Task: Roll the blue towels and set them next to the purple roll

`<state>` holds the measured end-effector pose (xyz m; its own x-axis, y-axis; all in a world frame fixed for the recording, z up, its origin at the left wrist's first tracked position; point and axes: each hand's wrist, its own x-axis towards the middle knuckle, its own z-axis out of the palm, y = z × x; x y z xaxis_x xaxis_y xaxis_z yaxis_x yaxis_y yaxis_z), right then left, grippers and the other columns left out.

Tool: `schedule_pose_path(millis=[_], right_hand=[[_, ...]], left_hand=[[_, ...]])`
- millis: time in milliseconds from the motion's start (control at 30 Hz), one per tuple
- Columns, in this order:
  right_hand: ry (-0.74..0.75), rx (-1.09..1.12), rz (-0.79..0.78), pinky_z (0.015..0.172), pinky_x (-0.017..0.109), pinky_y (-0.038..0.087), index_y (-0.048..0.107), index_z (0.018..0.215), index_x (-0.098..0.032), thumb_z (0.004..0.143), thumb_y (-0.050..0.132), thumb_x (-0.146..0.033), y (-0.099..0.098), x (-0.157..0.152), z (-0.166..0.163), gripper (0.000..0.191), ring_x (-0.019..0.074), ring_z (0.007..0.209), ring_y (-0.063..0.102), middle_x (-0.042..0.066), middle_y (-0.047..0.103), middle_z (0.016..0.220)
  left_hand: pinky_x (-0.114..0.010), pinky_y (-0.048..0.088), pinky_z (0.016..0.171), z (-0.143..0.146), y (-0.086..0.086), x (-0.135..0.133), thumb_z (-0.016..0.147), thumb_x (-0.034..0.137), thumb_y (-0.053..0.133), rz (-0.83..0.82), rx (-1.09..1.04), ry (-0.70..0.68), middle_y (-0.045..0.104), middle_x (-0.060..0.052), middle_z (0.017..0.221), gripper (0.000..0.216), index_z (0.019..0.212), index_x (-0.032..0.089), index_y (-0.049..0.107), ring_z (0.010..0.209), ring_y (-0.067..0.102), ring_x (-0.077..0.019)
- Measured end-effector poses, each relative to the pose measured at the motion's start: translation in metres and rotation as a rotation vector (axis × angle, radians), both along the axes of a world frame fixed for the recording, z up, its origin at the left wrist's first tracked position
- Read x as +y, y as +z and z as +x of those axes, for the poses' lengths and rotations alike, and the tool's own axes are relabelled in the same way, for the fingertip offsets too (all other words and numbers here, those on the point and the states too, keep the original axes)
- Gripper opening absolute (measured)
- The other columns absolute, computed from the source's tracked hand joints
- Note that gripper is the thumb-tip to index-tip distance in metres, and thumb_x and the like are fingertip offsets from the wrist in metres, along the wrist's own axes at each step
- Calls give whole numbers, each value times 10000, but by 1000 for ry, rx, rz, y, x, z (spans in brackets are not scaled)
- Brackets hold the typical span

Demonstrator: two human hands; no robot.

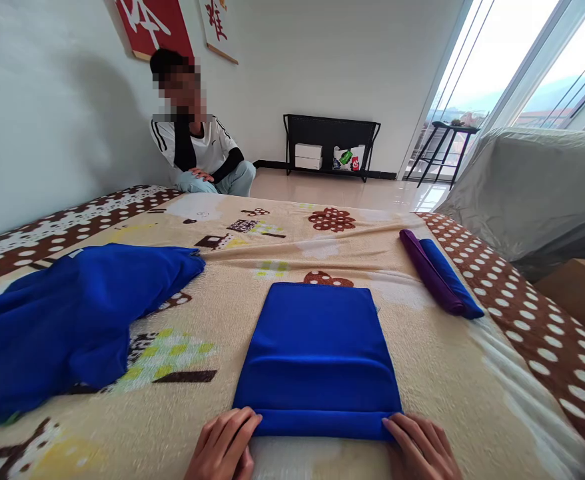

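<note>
A blue cloth (317, 333), folded into a panel, lies flat on the patterned blanket in front of me. Its near edge is turned over into a narrow roll. My left hand (225, 443) pinches the left end of that roll between thumb and fingers. At the right end, my right hand (420, 443) grips the same roll with fingers curled. A slight crease crosses the cloth just beyond the rolled edge. The undersides of both hands are hidden.
A loose blue garment (82, 313) spreads over the blanket (232, 293) at left. At right lie a purple roll (430, 270) and a blue roll (452, 280). A person (197, 147) sits beyond the bed. A black rack (332, 133) stands against the far wall.
</note>
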<state>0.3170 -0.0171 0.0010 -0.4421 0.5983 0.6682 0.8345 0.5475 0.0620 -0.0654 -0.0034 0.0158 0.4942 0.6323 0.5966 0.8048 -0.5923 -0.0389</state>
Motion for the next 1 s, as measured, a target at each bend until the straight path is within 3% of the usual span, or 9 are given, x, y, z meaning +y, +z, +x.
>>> schedule_pose_path(millis=[200, 400, 533, 667, 733, 833, 867, 1000], right_hand=[[-39, 80, -100, 849, 314, 438, 639, 992, -207, 847, 507, -121, 7, 11, -11, 214, 168, 867, 627, 26, 689, 942], [17, 63, -197, 891, 299, 419, 563, 968, -224, 794, 482, -70, 22, 8, -9, 246, 151, 848, 603, -2, 657, 894], [78, 51, -275, 824, 292, 423, 549, 918, -240, 716, 492, -73, 18, 3, -2, 268, 153, 795, 587, -21, 636, 829], [-8, 10, -365, 796, 298, 419, 539, 823, -252, 695, 527, -98, 6, 4, 0, 201, 150, 769, 585, -40, 609, 771], [-120, -4, -271, 819, 327, 416, 573, 849, -256, 727, 548, -138, 2, 7, -4, 172, 170, 821, 612, -20, 647, 849], [-267, 8, -72, 854, 387, 415, 633, 999, -238, 771, 541, -176, 0, 13, -22, 254, 225, 937, 642, 51, 688, 1059], [-264, 17, -38, 870, 392, 418, 640, 1047, -231, 784, 526, -159, 0, 15, -32, 296, 227, 964, 649, 61, 691, 1100], [5, -24, -28, 906, 293, 457, 637, 1176, -232, 850, 476, -122, 1, 19, -76, 380, 148, 1030, 670, 1, 720, 1146]], left_hand=[[-323, 420, 922, 1, 1, 18, 841, 70, 470, -39, -63, 77, 722, -4, 965, 312, 1045, 231, 643, 931, 651, -171], [-280, 435, 920, -19, 3, 11, 869, 99, 462, -249, -133, 8, 696, 7, 1031, 373, 1179, 274, 571, 997, 629, -162], [-273, 455, 886, -25, 0, -8, 919, 138, 400, -365, -257, 44, 686, -10, 1017, 328, 1163, 285, 562, 967, 608, -176], [-333, 423, 898, -24, -12, -8, 905, 185, 416, -299, -136, 110, 704, -14, 1009, 342, 1195, 288, 567, 960, 618, -200], [-391, 378, 926, -12, -15, -3, 864, 165, 459, -171, -36, 212, 717, -27, 1040, 357, 1173, 278, 599, 983, 629, -222], [-467, 314, 1000, 29, -14, 0, 811, 91, 488, -14, -24, 375, 690, -80, 1215, 407, 1149, 253, 648, 1105, 609, -264], [-459, 309, 1027, 46, -12, 0, 811, 73, 479, -2, -42, 345, 677, -80, 1256, 424, 1155, 248, 655, 1143, 598, -256], [-299, 397, 1036, 98, -7, 5, 882, 99, 422, -2, -13, -66, 728, -32, 1167, 397, 1192, 202, 648, 1117, 634, -150]])
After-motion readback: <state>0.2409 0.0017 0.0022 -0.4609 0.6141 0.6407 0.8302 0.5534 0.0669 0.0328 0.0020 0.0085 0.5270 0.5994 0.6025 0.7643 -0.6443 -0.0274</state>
